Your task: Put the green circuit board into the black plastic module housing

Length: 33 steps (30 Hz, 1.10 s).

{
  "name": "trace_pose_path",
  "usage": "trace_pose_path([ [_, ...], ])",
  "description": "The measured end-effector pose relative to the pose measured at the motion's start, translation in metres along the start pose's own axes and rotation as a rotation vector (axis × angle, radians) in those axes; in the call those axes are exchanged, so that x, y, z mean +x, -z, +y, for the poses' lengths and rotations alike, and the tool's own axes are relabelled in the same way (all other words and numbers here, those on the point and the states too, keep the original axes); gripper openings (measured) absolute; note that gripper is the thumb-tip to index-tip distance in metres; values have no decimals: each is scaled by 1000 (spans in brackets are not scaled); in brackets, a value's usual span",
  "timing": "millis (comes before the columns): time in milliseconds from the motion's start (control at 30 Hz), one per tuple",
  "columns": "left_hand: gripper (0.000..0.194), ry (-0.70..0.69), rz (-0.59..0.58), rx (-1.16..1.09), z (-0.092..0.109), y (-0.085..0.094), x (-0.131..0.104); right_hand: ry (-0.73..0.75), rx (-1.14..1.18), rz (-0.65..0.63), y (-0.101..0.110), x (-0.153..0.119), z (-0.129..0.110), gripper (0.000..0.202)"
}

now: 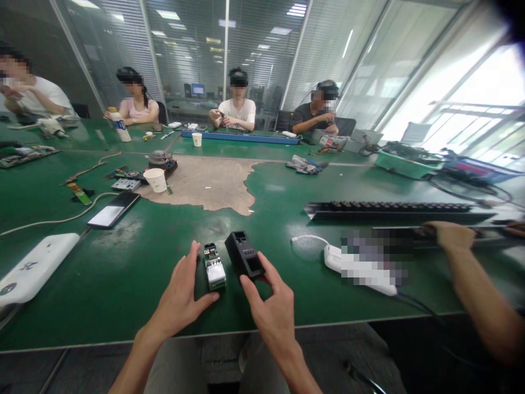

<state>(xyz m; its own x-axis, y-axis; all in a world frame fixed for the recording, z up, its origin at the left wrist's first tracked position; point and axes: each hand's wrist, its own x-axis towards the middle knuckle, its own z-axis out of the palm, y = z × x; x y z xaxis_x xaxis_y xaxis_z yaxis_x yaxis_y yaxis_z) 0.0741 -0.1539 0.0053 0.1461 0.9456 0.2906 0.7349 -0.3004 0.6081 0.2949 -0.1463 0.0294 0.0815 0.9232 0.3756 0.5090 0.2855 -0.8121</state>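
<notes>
A small green circuit board assembly [215, 269] with a white block at its near end lies on the green table in front of me. My left hand [182, 298] is beside it on the left, fingers stretched and thumb near its close end; I cannot tell whether they touch. Just to the right is a black plastic housing [243, 253] with rectangular openings and a row of small holes, tilted on its side. My right hand [270, 298] grips the housing's near end between thumb and fingers.
A phone [115, 209] and a white power strip [39, 268] lie to the left, a paper cup [155, 180] beyond. To the right are another white power strip [356, 269], a black rail [397, 210] and a co-worker's arm [467, 268]. Several people sit across the table.
</notes>
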Motion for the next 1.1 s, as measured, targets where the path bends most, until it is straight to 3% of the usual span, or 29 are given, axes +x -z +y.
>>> trace_pose_path([
  [133, 109, 18, 4, -72, -2, 1, -2, 31, 132, 20, 12, 6, -34, 55],
  [233, 109, 25, 26, -158, -2, 1, -5, 68, 120, -15, 6, 9, -46, 54],
  [400, 103, 37, 48, -293, -4, 2, -10, 162, -99, -45, -22, 3, -47, 53],
  [533, 106, 21, 37, -272, -5, 3, -11, 181, -242, -53, -38, -3, -50, 55],
  [767, 110, -17, 59, -203, -8, 1, -10, 229, -311, -76, -49, -4, -55, 55],
  [1100, 108, -7, 61, -142, -12, -3, -8, 187, -381, -176, -57, -11, -46, 57],
])
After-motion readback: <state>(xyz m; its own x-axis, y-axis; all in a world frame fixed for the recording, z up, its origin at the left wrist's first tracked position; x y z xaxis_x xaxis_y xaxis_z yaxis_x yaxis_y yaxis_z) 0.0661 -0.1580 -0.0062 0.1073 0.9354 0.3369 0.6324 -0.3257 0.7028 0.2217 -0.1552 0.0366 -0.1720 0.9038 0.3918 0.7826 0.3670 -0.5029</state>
